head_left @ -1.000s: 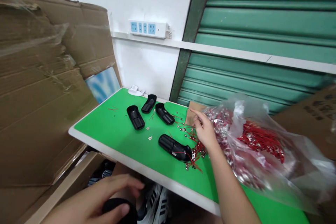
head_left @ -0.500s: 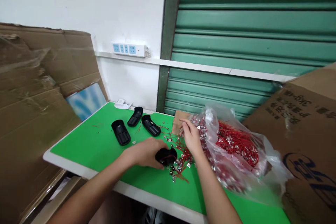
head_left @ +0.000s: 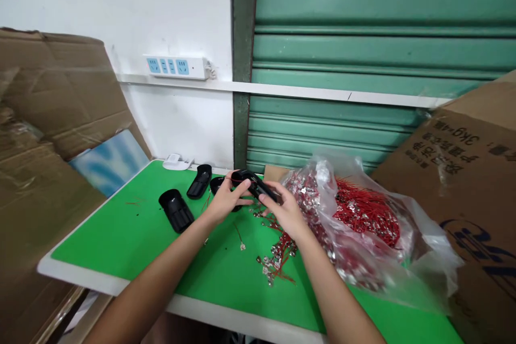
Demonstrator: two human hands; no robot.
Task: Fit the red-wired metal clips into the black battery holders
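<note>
Both my hands hold a black plastic housing [head_left: 257,185] tilted above the green table top. My left hand [head_left: 226,196] grips its left end, where a thin red wire shows between the fingers. My right hand [head_left: 285,210] is closed round its right end. Behind my left hand another black housing [head_left: 216,184] lies partly hidden. Two more lie to the left, a farther black housing [head_left: 199,181] and a nearer black housing [head_left: 176,210]. Below my hands is a loose pile of small metal contacts with red wires [head_left: 278,255]. A single wired contact [head_left: 242,246] lies apart from it.
A clear plastic bag [head_left: 322,209] full of red-wired contacts [head_left: 363,209] occupies the right side of the green table [head_left: 133,242]. Cardboard boxes stand left [head_left: 72,86] and right [head_left: 455,172]. A power strip [head_left: 177,66] is fixed to the wall behind.
My left hand has lifted the black housing off the table, up and away from me. My right hand has come from the bag's edge onto its right end. The view has shifted right.
</note>
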